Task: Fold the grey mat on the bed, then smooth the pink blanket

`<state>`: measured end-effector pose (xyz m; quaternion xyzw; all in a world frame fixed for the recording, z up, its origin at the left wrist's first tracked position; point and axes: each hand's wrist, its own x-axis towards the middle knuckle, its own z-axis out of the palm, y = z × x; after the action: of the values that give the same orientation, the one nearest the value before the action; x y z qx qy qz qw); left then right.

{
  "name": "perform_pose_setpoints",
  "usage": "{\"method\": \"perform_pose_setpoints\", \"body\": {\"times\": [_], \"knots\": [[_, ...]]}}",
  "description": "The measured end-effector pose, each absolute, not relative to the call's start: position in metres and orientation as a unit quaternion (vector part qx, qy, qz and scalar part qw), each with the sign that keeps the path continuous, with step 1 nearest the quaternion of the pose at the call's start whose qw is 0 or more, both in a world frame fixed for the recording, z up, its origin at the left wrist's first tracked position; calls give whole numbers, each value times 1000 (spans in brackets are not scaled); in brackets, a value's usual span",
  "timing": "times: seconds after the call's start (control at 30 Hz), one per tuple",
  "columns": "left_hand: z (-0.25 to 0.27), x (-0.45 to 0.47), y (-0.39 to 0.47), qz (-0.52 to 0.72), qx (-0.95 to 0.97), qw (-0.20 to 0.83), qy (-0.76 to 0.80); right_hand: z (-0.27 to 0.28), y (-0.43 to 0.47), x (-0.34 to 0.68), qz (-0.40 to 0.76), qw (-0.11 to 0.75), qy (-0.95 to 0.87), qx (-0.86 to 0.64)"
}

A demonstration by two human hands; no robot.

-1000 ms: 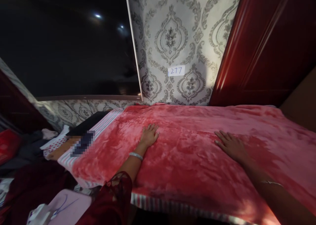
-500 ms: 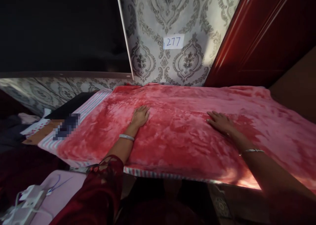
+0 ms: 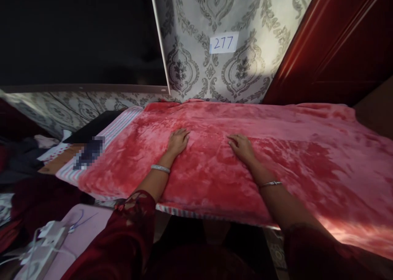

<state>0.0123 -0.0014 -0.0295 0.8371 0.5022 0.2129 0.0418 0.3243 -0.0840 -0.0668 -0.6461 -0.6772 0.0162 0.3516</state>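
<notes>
A plush red-pink blanket (image 3: 208,181) covers the table before me, its pile brushed into lighter and darker patches. My left hand (image 3: 178,141) lies palm down on it, left of the middle, with the fingers stretched forward. To its right, my right hand (image 3: 242,147) also rests on the plush, fingers extended and slightly bent. Neither hand grasps anything. A striped cloth edge (image 3: 118,124) shows along the blanket's left side, and stripes run along the front edge too.
Behind the table stand a patterned wall with a paper marked 277 (image 3: 224,42), a dark television screen (image 3: 80,34) and a red wooden panel (image 3: 337,55). A blurred-out dark item (image 3: 89,153) lies at the left edge. A white power strip (image 3: 46,247) with cables sits at lower left.
My right hand has slid left across the blanket, closer to my left hand, leaving a darker brushed area to its right. My left hand stays nearly in place. The view has shifted slightly.
</notes>
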Motion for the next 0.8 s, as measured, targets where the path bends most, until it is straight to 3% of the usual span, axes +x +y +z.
{"method": "perform_pose_setpoints", "body": {"times": [0.3, 0.8], "knots": [[1, 22, 44, 193, 856, 75, 474, -73, -84, 326, 27, 389, -666, -636], [-15, 35, 49, 221, 857, 59, 462, -72, -84, 327, 53, 416, -652, -632]]}}
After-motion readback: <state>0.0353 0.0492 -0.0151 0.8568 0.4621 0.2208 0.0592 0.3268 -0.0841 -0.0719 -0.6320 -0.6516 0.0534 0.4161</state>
